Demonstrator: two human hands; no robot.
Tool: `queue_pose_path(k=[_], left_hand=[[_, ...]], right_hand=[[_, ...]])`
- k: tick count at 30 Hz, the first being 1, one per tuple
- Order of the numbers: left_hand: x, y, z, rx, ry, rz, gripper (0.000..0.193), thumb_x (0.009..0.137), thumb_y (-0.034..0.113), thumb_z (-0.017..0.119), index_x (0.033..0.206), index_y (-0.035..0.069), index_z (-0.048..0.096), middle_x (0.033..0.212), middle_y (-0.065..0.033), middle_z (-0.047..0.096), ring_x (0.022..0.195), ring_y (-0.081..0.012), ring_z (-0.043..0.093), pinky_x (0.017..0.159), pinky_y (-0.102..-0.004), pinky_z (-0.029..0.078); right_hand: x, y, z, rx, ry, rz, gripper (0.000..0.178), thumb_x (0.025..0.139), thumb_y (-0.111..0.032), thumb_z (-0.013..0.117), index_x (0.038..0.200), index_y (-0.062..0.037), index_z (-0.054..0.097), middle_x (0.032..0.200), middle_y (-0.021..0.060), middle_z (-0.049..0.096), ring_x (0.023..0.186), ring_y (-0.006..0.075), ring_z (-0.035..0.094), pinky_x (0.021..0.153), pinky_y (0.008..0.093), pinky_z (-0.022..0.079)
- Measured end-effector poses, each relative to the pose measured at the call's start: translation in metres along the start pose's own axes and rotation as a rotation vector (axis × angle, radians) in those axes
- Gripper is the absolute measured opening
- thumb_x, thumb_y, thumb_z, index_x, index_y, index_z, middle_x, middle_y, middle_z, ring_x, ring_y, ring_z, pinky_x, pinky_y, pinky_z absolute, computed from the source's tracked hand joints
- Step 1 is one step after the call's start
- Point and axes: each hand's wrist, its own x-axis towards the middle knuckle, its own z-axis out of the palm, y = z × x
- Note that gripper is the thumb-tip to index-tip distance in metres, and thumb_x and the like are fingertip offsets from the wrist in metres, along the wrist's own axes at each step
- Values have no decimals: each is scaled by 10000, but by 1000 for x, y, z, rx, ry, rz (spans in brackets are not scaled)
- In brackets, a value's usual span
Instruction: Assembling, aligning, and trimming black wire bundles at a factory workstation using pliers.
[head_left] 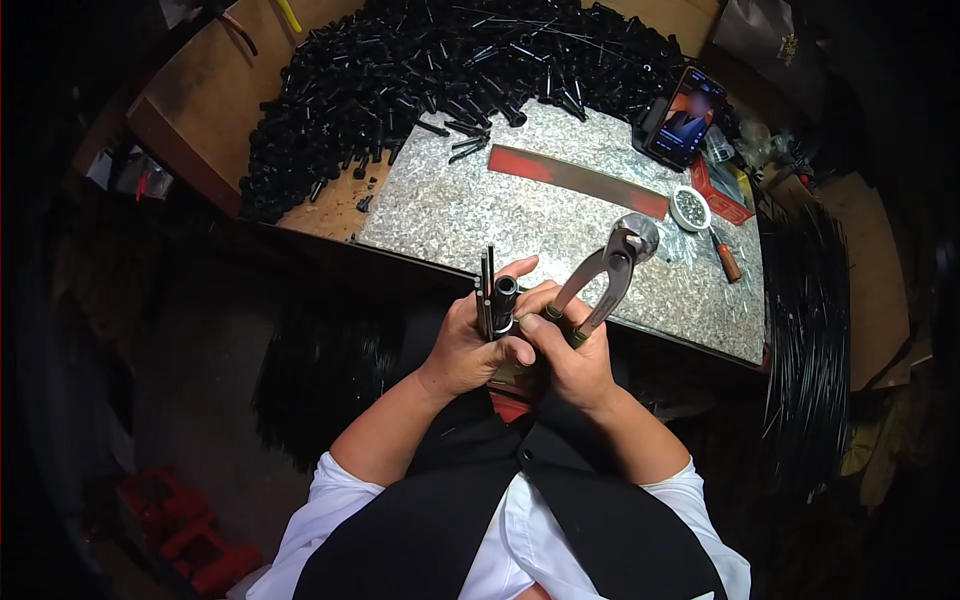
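The tabletop (430, 215) has a speckled, silvery surface, brightly lit, with a wooden side board (185, 135) rising at its left and dark surroundings beyond. A heap of black parts (400, 90) covers its far and left portions. A red-and-grey strip (575, 180) lies across the middle; to its right are a phone (688, 118), a white dish (690, 208) of small pieces and a screwdriver (726, 258).

The left hand (468, 345) grips a black tubular piece (505, 295) upright, thin rods (485, 290) beside it; their lower ends are hidden by the fingers. The right hand (572, 360) is closed around the handles of the pincers (620, 265), its thumb and forefinger meeting near the tube; whatever they pinch is hard to make out. Red objects (190, 530) at lower left are dim.

Both hands work just before the near edge, while the pincers' head reaches over the tabletop. Speckled surface stretches between strip and near edge; long black rods (810, 340) hang beyond the right edge.
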Motion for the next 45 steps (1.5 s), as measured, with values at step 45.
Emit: queue_pose_path(k=[45], left_hand=[[-5,-2,7,-25,151,47,998,667,493,767,1386,-66,357,766,56,544,727,-21,485,681,-186,396]], right_hand=[[6,6,-1,-127,-73,-174,54,860,29,561,894,15,600,946,98,596,905,168,575,828,313,456]])
